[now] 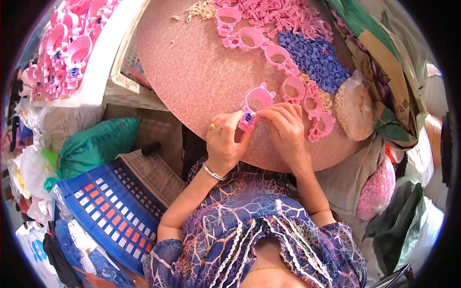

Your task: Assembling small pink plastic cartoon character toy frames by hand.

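Two hands meet at the near edge of a round pink table (192, 72), both pinched on one pink plastic ring toy (257, 103). The left hand (222, 141), wearing a ring and a bracelet, grips the toy's lower end from the left, where a small blue piece (248, 117) sits. The right hand (287, 129) closes its fingertips on the same lower end from the right, so the toy's ring part stands clear above both hands. The toy hovers just over the table's near rim.

Just right of the right hand, a row of matching pink toys (288, 72) curves away up the table. Beyond it lie a heap of blue pieces (317, 60), a heap of pink pieces (283, 17) and a bag of pale bits (353, 108) at the right rim. The table's left half is bare. To the lower left sits a blue crate (110, 211); far left, a white tray of finished toys (67, 48).
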`<state>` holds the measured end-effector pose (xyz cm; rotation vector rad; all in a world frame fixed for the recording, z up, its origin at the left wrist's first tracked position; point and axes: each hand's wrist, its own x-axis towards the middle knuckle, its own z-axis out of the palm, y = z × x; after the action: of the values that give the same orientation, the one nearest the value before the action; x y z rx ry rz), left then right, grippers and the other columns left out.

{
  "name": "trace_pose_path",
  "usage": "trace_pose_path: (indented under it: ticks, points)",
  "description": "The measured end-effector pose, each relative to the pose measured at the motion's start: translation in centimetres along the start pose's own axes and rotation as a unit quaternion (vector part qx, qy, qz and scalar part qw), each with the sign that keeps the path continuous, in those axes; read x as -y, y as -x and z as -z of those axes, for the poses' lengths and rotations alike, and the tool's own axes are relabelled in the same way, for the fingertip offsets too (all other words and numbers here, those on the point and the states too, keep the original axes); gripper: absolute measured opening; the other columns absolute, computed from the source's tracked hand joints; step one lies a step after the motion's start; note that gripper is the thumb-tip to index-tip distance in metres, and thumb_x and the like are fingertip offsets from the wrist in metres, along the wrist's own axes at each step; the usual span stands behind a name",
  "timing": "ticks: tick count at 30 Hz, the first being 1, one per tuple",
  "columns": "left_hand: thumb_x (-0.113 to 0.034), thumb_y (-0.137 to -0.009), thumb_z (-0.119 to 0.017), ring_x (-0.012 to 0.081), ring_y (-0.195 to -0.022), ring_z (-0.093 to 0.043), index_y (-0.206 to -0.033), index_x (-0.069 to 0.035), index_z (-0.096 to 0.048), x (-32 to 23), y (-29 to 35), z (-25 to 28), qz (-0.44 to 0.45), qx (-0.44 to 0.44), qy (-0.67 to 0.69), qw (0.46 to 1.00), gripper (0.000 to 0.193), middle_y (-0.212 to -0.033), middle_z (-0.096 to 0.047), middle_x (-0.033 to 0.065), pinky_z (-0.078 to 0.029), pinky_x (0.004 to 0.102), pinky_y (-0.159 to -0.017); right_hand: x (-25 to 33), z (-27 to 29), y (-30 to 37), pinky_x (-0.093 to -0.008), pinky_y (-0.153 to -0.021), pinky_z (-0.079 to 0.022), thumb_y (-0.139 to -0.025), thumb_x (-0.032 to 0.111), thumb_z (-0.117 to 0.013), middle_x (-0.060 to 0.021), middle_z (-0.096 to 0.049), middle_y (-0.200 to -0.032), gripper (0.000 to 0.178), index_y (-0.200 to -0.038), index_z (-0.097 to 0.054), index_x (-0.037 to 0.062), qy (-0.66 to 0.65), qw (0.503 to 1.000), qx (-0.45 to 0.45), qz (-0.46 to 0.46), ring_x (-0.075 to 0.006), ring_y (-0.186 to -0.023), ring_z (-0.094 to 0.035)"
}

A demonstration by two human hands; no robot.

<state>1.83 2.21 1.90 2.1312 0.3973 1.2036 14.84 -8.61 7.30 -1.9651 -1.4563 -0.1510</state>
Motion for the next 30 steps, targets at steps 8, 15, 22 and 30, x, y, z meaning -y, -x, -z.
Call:
trace_pose_path:
  ticks: [8, 15, 22, 30]
  points:
    - [-0.007, -0.074, -0.087, 0.0313, -0.085, -0.065, -0.117, -0.003, -0.059, -0.1, -0.3, 0.2, -0.036, -0.002, -0.051, 0.998, 0.052, -0.095, -0.066, 0.0126, -0.051, 0.0424, -0.076, 0.8, 1.0, -0.6, -0.0385, -0.081, -0.044, -0.076, 0.004, -0.071, -0.0051, -0.068, -0.086, 0.014, -0.090, -0.071, 0.0086, 0.057, 0.998, 0.018, -0.008, -0.0238, -0.085, -0.063]
    - [-0.004, -0.078, -0.082, 0.0282, -0.088, -0.065, -0.115, 0.000, -0.062, -0.2, -0.3, 0.1, -0.087, 0.003, -0.070, 0.994, 0.043, -0.099, -0.068, 0.0115, -0.052, 0.0413, -0.081, 1.4, 0.2, -0.5, -0.0413, -0.077, -0.042, -0.082, 0.006, -0.073, -0.0080, -0.066, -0.080, 0.009, -0.090, -0.069, 0.0068, 0.046, 0.997, 0.039, -0.042, -0.0280, -0.078, -0.060]
    - [-0.003, -0.081, -0.078, 0.0280, -0.094, -0.066, -0.112, 0.001, -0.063, 0.2, 0.2, 0.0, -0.103, -0.005, -0.056, 0.993, 0.035, -0.105, -0.070, 0.0139, -0.053, 0.0421, -0.089, 1.9, 0.3, -1.4, -0.0430, -0.076, -0.042, -0.083, 0.007, -0.074, -0.0098, -0.066, -0.077, 0.016, -0.097, -0.067, 0.0060, 0.018, 0.993, 0.051, -0.102, -0.0302, -0.077, -0.061]
    - [-0.003, -0.077, -0.084, 0.0279, -0.091, -0.066, -0.109, -0.002, -0.059, 0.3, 0.3, 0.0, -0.112, -0.053, -0.013, 0.992, 0.041, -0.107, -0.070, 0.0145, -0.055, 0.0419, -0.083, 2.2, 0.5, -1.6, -0.0407, -0.079, -0.042, -0.080, 0.013, -0.079, -0.0060, -0.064, -0.083, 0.016, -0.091, -0.068, 0.0086, 0.029, 0.997, 0.027, -0.065, -0.0273, -0.079, -0.062]
